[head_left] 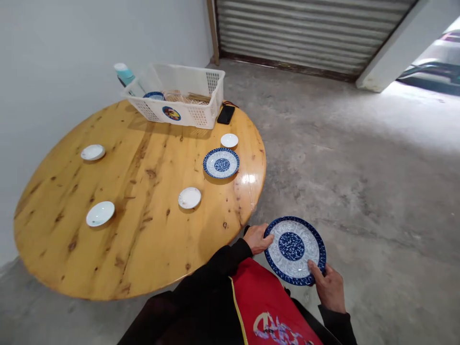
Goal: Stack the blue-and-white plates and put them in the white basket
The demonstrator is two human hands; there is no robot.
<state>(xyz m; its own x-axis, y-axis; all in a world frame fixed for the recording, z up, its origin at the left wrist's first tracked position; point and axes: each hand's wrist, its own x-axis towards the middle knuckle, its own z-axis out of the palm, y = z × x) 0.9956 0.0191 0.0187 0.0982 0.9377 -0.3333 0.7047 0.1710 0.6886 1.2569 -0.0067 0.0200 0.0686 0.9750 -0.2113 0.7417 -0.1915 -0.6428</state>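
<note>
A blue-and-white patterned plate (292,246) is held between both my hands, off the table and over the concrete floor. My left hand (258,238) grips its left rim, thumb on top. My right hand (328,283) pinches the lower right rim, with the thumb on the plate's face and the other fingers mostly hidden beneath. On the table, a similar blue-rimmed plate (221,163) lies near the right edge, close to a small white bowl (229,140). A small white dish (189,198) sits nearer to me.
The round wooden table (143,249) stands against the wall. More small dishes lie on its left: one dish (93,152) farther back, another (100,213) nearer. At the back are a white plastic basket (187,117), a light-blue bottle (124,74) and a black phone (226,114).
</note>
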